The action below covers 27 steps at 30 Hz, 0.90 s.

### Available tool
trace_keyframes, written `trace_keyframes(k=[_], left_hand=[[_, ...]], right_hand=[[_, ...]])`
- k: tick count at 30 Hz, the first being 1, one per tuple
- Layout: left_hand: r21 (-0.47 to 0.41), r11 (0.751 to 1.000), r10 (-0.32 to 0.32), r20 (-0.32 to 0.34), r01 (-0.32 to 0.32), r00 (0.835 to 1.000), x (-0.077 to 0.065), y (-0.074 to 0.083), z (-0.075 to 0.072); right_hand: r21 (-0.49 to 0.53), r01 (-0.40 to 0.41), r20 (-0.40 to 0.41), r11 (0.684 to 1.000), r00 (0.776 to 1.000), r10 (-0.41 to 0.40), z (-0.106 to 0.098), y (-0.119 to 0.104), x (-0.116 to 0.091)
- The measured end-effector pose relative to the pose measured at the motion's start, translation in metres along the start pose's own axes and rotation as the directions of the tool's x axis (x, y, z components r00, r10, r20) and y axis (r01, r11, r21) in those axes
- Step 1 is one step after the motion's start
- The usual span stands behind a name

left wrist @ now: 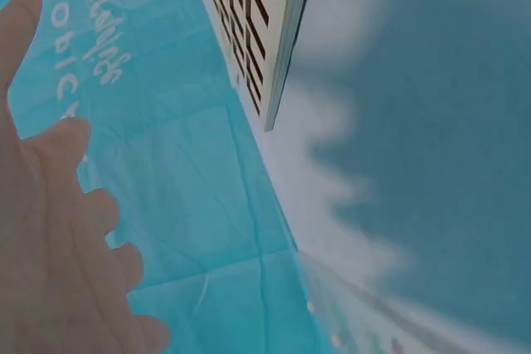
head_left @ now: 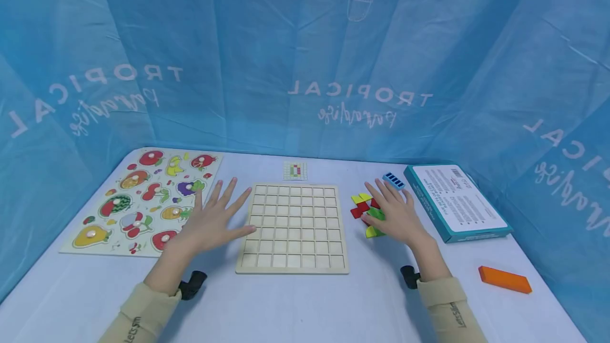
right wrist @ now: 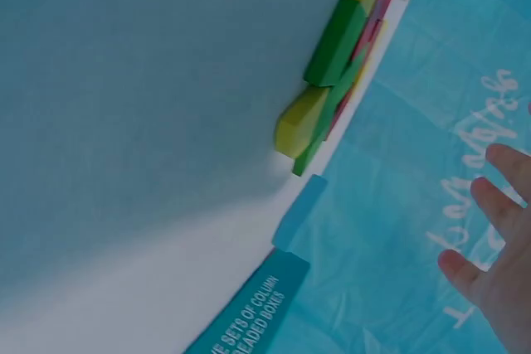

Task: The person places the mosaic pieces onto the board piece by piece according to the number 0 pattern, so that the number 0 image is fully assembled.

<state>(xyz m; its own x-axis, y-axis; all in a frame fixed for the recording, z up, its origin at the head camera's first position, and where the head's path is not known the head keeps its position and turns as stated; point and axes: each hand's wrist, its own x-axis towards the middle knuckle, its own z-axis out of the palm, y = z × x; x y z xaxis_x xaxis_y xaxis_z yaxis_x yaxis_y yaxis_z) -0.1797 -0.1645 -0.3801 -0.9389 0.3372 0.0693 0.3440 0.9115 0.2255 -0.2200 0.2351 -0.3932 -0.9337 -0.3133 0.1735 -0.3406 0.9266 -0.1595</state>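
My left hand (head_left: pixel 212 226), fingers spread, hovers between the fruit puzzle board (head_left: pixel 119 226) and a wooden grid board (head_left: pixel 293 271). It holds nothing. On the other side, my right hand (head_left: pixel 395 217) is spread over a small pile of coloured blocks, hiding part of it. Red blocks (head_left: pixel 359 209), yellow blocks (head_left: pixel 360 198) and green blocks (right wrist: pixel 336 43) make up that pile. In the right wrist view the fingers stand well apart from the blocks. The grid board's squares hold no pieces. Behind it lies a small pattern card (head_left: pixel 295 171) with coloured squares.
A teal and white box (head_left: pixel 459 200) lies at the right, with an orange block (head_left: pixel 505 279) in front of it. Beyond the right fingertips is a small blue slotted piece (head_left: pixel 393 180). A blue printed curtain (head_left: pixel 267 57) encloses the white table (head_left: pixel 295 311).
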Motion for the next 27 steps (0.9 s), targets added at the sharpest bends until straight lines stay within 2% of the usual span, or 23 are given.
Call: trace_keyframes(k=[7, 17, 23, 27], left_hand=[[-0.069, 0.998, -0.012, 0.005, 0.013, 1.0, 0.015, 0.001, 0.01], [-0.176, 0.983, -0.051, 0.032, 0.056, 0.998, 0.03, 0.0, 0.02], [-0.257, 0.962, -0.08, 0.067, 0.095, 0.995, 0.037, -0.002, 0.023], [-0.319, 0.94, -0.099, 0.089, 0.123, 0.991, 0.04, -0.004, 0.025]], right_hand=[[0.036, -0.041, 0.033, 0.999, 0.999, 0.04, 0.009, 0.005, 0.013], [0.122, -0.093, 0.131, 0.988, 0.988, 0.076, 0.013, 0.017, 0.03], [0.205, -0.168, 0.204, 0.964, 0.971, 0.126, 0.017, 0.026, 0.039], [0.241, -0.232, 0.274, 0.942, 0.948, 0.163, 0.02, 0.03, 0.046]])
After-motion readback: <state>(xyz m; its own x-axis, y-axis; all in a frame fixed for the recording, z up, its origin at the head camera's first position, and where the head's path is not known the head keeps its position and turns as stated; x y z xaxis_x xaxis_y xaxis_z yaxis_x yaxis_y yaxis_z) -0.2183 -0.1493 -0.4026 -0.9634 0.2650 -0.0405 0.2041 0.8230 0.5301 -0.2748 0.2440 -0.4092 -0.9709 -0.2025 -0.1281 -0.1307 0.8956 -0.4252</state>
